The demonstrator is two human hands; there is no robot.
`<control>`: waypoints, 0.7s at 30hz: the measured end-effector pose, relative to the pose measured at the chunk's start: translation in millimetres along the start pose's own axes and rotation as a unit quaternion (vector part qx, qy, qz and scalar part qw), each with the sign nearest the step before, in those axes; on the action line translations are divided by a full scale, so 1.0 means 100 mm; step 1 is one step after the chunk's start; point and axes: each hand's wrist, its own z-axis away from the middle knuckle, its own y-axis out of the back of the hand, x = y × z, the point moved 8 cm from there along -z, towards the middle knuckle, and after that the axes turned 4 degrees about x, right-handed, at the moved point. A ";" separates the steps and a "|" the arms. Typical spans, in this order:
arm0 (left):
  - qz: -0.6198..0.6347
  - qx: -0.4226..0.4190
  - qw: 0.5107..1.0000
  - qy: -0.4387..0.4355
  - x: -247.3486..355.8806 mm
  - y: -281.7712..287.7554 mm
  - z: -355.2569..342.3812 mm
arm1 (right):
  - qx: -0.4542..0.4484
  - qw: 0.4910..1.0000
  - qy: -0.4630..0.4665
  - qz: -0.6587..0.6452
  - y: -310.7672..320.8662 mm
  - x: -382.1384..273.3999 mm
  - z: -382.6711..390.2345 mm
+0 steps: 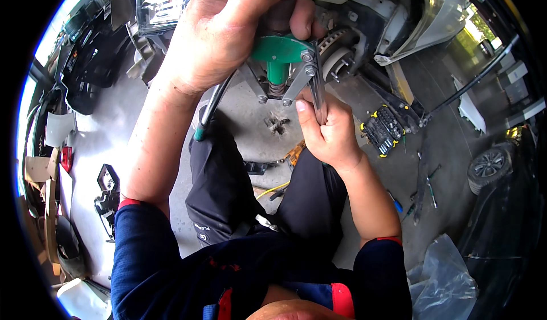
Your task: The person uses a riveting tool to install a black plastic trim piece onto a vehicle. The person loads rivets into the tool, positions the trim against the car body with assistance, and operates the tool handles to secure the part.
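Note:
A green two-armed lever tool (279,72) with bolted steel links and long bars hangs upright before me, over the gap between my knees. My left hand (228,32) is closed round its dark top part, just above the green plate; my fingers cover most of that part. My right hand (327,129) is closed round the lower part of the right steel bar. The left bar (213,106) slants down and outward to a green tip by my left knee, with no hand on it.
Ahead stands a car body with a bare brake disc (336,49) and open wheel arch. A socket set (383,131) lies at the right, near a loose wheel (490,167). An orange tool (295,153) lies between my legs. Car parts line the left; plastic sheeting (444,283) lies lower right.

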 end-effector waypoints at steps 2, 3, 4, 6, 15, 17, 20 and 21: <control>-0.002 0.005 1.000 0.011 -0.02 0.01 -0.02 | 0.015 0.999 0.038 -0.002 -0.04 -0.01 -0.03; -0.002 0.007 1.000 0.016 -0.03 0.01 -0.03 | 0.014 0.999 0.037 -0.003 -0.07 0.01 -0.03; 0.019 -0.012 1.000 0.004 -0.02 -0.04 -0.05 | 0.016 0.999 0.031 -0.016 -0.09 0.04 -0.04; 0.037 -0.029 0.999 -0.009 0.00 -0.09 -0.08 | 0.017 0.999 0.026 -0.032 -0.13 0.07 -0.06; 0.002 -0.015 1.000 0.021 -0.20 0.01 -0.16 | -0.004 0.996 -0.033 -0.082 -0.16 0.21 -0.10; -0.014 -0.010 0.999 0.046 -0.20 0.08 -0.15 | 0.028 0.999 0.006 -0.044 -0.05 0.14 -0.08; -0.010 -0.046 0.997 0.053 -0.17 0.07 -0.14 | -0.011 0.995 -0.029 0.096 0.29 0.03 -0.09; -0.019 -0.066 0.996 0.063 -0.18 0.03 -0.14 | -0.025 0.988 -0.046 0.144 0.43 -0.01 -0.06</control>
